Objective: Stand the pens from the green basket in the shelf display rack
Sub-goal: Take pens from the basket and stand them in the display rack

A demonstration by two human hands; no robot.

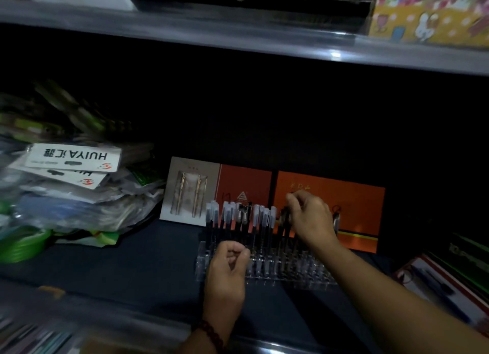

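Head view looks into a dim shelf where the clear display rack [264,271] sits near the front edge, right of centre. A good row of pens [238,218] with pale caps already stands upright in its far slots, from the left end across to the middle. More dark ones stand to the right.

The right hand [309,216] reaches over the right part of the rack. Its fingertips are bunched together, and they seem to pinch the top of a dark pen [284,221] that is upright among the others. The left hand [227,269] hangs at the rack's near left corner with fingers curled in and thumb against the forefinger. I cannot tell whether it holds anything.

The near rows of slots look unfilled, so I would judge the job well under way but not finished.

At the far left edge sits a green rim [23,245], possibly the basket. It is blurred, and no pens show in it.

Orange boxes [328,211] stand behind the rack.
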